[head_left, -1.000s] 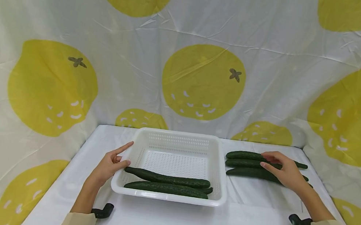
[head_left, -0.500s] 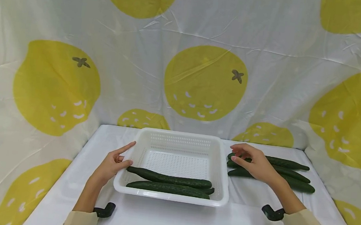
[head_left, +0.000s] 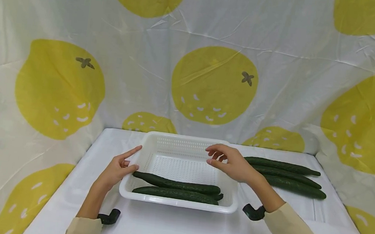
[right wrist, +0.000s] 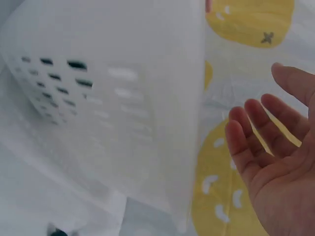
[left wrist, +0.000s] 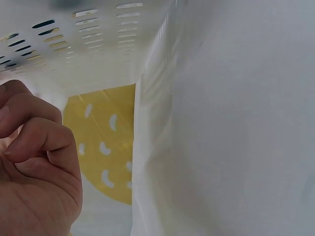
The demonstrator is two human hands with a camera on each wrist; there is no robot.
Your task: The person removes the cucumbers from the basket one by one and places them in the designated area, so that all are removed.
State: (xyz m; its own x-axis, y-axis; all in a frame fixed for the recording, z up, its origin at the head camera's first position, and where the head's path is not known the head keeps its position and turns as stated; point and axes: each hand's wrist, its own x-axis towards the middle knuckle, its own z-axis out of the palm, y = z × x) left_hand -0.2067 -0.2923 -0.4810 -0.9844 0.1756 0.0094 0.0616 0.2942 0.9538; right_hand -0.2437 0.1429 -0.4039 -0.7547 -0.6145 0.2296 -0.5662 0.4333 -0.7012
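Observation:
A white plastic basket (head_left: 178,204) with slotted walls stands mid-table. My left hand (head_left: 113,170) holds its left rim, the thumb and outstretched index finger on the edge. The other fingers of that left hand (left wrist: 39,152) are curled beside the slotted wall in the left wrist view. Cucumbers lie along the front inside the basket: an upper cucumber (head_left: 177,184) and a lower cucumber (head_left: 176,194), with another's tip showing at their right. My right hand (head_left: 234,164) is above the basket's right side, fingers loosely bent, holding nothing. That right hand (right wrist: 275,142) shows its bare palm in the right wrist view.
Right of the basket, three cucumbers (head_left: 287,176) lie side by side, their left ends hidden by my right hand and forearm. White cloth (head_left: 175,230) covers the table. A lemon-print curtain (head_left: 211,85) encloses the back and sides.
My right hand has moved left from above the three loose cucumbers to over the basket's right side, carrying nothing. My left hand keeps its place on the rim.

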